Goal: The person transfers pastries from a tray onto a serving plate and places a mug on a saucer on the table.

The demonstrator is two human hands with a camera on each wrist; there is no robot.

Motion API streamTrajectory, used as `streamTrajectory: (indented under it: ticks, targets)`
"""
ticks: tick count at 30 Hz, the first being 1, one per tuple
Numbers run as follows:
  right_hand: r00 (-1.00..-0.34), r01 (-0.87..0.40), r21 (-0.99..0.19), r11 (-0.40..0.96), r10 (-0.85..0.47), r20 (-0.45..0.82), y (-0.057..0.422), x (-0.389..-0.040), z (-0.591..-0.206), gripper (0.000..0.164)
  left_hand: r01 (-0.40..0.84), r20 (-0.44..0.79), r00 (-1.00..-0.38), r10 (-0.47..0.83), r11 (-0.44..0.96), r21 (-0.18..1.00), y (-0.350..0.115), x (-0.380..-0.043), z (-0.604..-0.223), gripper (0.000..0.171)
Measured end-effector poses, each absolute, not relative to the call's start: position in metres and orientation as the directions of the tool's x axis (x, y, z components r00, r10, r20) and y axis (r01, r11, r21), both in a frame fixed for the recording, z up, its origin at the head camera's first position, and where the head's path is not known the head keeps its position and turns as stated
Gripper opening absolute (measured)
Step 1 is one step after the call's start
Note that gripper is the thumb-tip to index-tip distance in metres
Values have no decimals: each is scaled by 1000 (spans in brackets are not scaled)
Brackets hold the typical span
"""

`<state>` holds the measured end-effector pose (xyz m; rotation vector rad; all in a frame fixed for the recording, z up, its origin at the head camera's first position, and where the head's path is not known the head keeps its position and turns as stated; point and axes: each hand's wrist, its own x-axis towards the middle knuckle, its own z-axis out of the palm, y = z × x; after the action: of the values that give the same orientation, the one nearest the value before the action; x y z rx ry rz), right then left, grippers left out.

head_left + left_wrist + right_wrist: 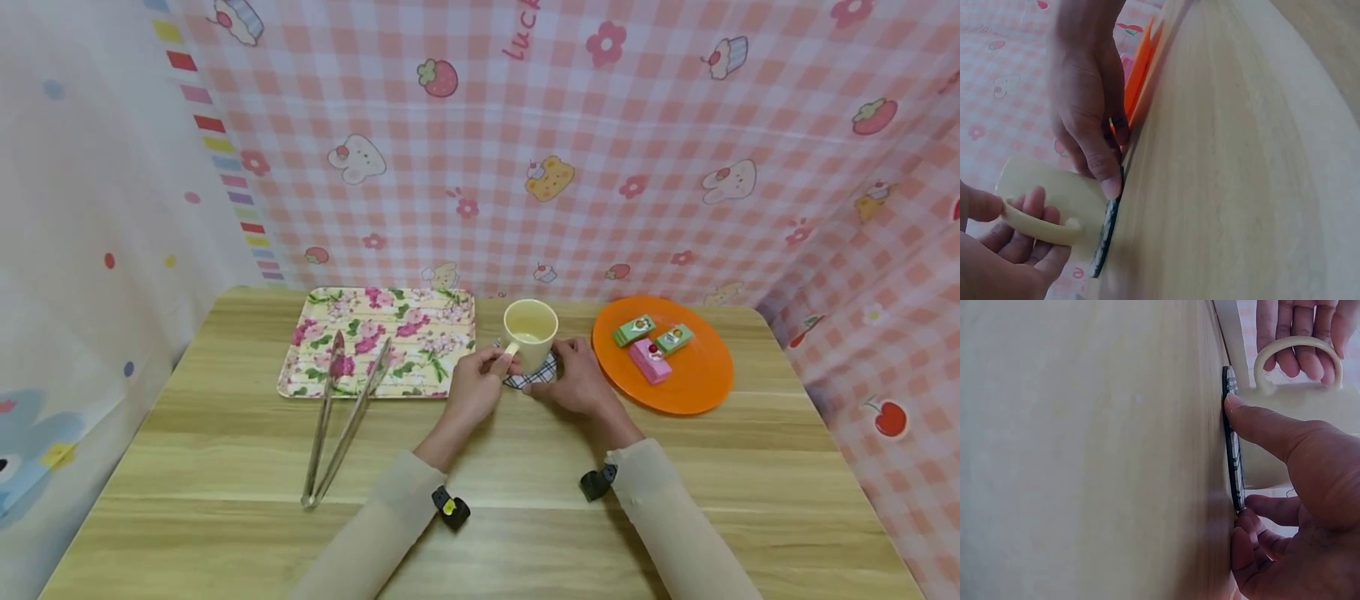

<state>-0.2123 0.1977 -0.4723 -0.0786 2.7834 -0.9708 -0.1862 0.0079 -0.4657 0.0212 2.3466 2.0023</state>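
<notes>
A pale yellow mug [534, 358] sits over a round black-and-white checked coaster [542, 377] at the middle of the table. My left hand [477, 382] holds the mug by its handle [1041, 228], fingers behind the loop and thumb at its top. From the right, my right hand [583, 382] grips the coaster by its edge. Its thumb [1266, 428] lies on the coaster's near rim, and the other fingers reach round the right side, close to the tabletop. In the right wrist view the mug's base stands against the coaster's top face.
Left of the mug is a floral tray [408, 333] with metal tongs [324, 425] lying across its front edge. An orange plate [697, 387] at right bears two small green boxes [634, 330] and a pink box [649, 361]. A checked curtain [480, 167] hangs behind the table.
</notes>
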Motion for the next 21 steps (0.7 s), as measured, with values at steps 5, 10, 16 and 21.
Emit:
streamTrajectory:
  ticks: [5,10,16,21]
  targets:
    - [-981,16,-632,775,-111,-161,198,-209,-471,92,-11,-17,-999,35,149,989,1,-181,-462,25]
    - [-983,8,-662,749,-117,-145,200,-207,-471,82,23,15,-999,49,166,986,-13,-178,-456,40]
    - [-981,0,-713,701,-140,-137,207,-201,-467,74,82,68,-995,76,187,979,-35,-175,-447,52]
    - [-981,-21,-740,673,-158,-116,215,-195,-459,71,145,119,-987,109,280,949,-56,-172,-437,62]
